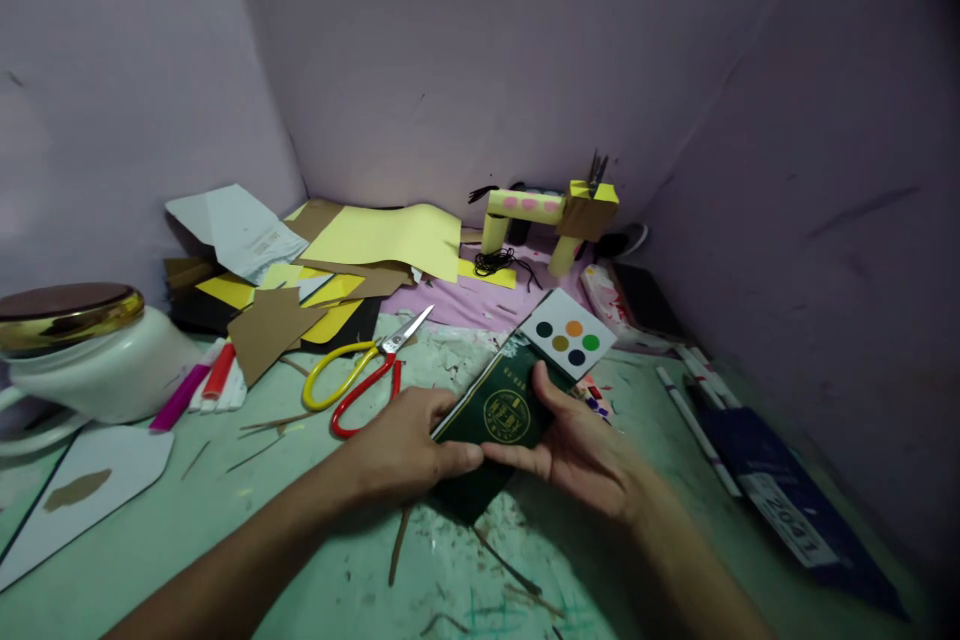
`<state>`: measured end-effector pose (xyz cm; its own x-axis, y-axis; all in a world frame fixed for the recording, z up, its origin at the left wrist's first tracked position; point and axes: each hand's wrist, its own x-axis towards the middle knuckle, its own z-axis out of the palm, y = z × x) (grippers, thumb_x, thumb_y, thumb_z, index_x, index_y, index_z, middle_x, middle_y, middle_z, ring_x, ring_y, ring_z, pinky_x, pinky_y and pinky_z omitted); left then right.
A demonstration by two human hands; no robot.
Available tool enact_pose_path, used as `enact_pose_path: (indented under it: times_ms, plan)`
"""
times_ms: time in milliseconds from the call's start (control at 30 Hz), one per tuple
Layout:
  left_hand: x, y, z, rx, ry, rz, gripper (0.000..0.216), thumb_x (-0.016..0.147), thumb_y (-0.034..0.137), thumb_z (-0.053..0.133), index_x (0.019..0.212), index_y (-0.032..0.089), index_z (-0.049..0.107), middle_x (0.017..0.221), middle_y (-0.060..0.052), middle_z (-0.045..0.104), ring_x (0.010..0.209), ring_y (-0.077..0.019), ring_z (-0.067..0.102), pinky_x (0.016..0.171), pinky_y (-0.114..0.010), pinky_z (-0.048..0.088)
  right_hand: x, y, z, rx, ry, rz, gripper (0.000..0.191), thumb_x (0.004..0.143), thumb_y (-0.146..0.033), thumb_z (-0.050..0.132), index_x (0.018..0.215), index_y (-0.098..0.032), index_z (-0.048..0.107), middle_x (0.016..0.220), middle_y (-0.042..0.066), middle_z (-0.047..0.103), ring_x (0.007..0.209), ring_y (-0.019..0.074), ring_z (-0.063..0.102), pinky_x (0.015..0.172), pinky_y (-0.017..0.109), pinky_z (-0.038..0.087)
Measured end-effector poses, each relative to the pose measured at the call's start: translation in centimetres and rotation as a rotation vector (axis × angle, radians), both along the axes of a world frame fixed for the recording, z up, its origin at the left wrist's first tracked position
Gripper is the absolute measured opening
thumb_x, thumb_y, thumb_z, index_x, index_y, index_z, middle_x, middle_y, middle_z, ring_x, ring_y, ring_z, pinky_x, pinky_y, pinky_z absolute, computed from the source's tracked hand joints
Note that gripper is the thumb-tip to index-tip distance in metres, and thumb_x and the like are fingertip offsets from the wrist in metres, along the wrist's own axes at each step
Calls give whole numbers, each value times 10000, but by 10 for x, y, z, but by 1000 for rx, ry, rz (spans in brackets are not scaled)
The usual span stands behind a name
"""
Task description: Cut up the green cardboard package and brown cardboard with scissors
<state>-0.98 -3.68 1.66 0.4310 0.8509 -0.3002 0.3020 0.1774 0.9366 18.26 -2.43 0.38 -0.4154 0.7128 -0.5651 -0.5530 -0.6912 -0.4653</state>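
Both hands hold a dark green cardboard piece (pixel 491 400) with a round gold emblem, tilted above the table. A white panel with several coloured dots (pixel 570 332) is at its far end; how the two join I cannot make out. My left hand (pixel 412 440) grips the near left edge, thumb on top. My right hand (pixel 581 445) holds the right side, thumb on the face and a finger across the lower part. Scissors (pixel 386 360) with a yellow and a red handle lie just beyond my left hand.
Cardboard and yellow paper sheets (pixel 390 238) are piled at the back left. A yellow paper animal figure (pixel 525 210) stands at the back, beside black string (pixel 495 263). A white mug (pixel 112 380) and markers (pixel 217 375) sit left; a dark blue packet (pixel 780 480) lies right.
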Motion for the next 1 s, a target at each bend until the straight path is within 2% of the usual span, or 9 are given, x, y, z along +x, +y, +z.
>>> enact_pose_path:
  times_ms: [67, 167, 300, 433, 633, 733, 800, 900, 1000]
  plan:
    - [-17, 5, 7, 78, 106, 87, 286, 680, 340, 614, 875, 136, 566, 653, -14, 580, 604, -174, 538, 554, -280, 396, 3, 2, 1, 5, -9, -44, 317, 901, -368, 490, 1014, -90, 592, 949, 162, 704, 828, 273, 698, 647, 469, 599]
    - [-43, 11, 12, 310, 456, 285, 325, 768, 366, 529, 1018, 158, 539, 742, -36, 610, 673, -204, 574, 618, -315, 421, 8, 6, 2, -18, -11, -95, 307, 888, -369, 513, 1012, -98, 587, 911, 147, 713, 814, 269, 700, 665, 492, 591]
    - [-59, 10, 1, 484, 900, 150, 304, 766, 189, 466, 1052, 147, 559, 922, -129, 620, 859, -297, 571, 734, -404, 429, 14, 8, 0, -24, -5, -148, 274, 849, -356, 580, 990, -121, 591, 888, 126, 718, 784, 267, 705, 665, 509, 586]
    - [-56, 9, -12, 589, 1122, 120, 419, 671, 43, 418, 1059, 95, 568, 1000, -198, 573, 951, -352, 526, 767, -442, 421, 16, 11, -3, -18, 16, -161, 249, 852, -339, 580, 997, -137, 600, 908, 129, 719, 786, 277, 708, 653, 506, 586]
    - [-64, 18, -11, 521, 1042, 214, 510, 654, 75, 438, 1156, 147, 493, 892, -141, 615, 814, -310, 599, 621, -356, 429, 16, 12, 2, -43, 2, -191, 263, 895, -356, 492, 992, -141, 609, 878, 124, 736, 774, 286, 712, 607, 501, 594]
    - [-67, 15, -2, 486, 816, 377, 520, 718, 165, 483, 1233, 169, 413, 839, -85, 645, 734, -251, 616, 598, -309, 431, 19, 13, 6, -16, 32, -215, 280, 911, -355, 459, 987, -139, 620, 882, 125, 740, 788, 274, 712, 616, 486, 599]
    - [-64, 9, 3, 471, 639, 449, 439, 775, 316, 519, 1179, 168, 430, 698, -25, 627, 628, -215, 596, 555, -282, 422, 21, 15, 7, 4, 42, -226, 287, 913, -354, 454, 986, -135, 625, 892, 127, 740, 812, 275, 709, 624, 481, 600]
    - [-55, -2, 2, 553, 543, 376, 332, 834, 437, 467, 1055, 191, 490, 564, 22, 570, 520, -191, 552, 514, -275, 401, 25, 16, 8, 17, 58, -234, 302, 881, -376, 506, 990, -126, 638, 918, 135, 737, 839, 286, 704, 632, 477, 602]
    - [-45, -12, -8, 673, 519, 254, 252, 878, 345, 390, 1030, 207, 536, 666, -27, 636, 605, -212, 611, 585, -295, 436, 30, 15, 9, 82, 98, -261, 258, 803, -361, 626, 933, -144, 672, 917, 117, 742, 834, 279, 706, 661, 492, 594]
